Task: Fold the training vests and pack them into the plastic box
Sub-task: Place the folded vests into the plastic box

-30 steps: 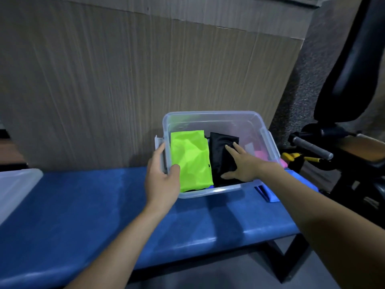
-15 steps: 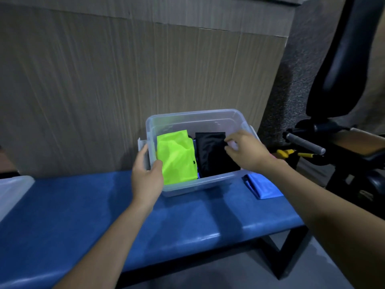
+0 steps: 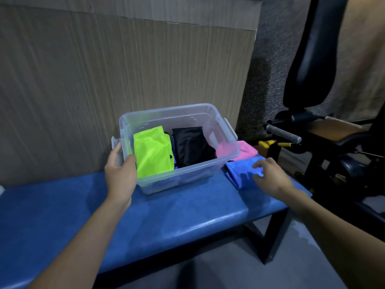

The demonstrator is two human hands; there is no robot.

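head view | looks forward and down | close over bench [image 3: 187, 215]

Dim, bluish indoor light, perhaps from above; motion-blurred right hand [image 3: 270, 176], wide-angle bending at edges.
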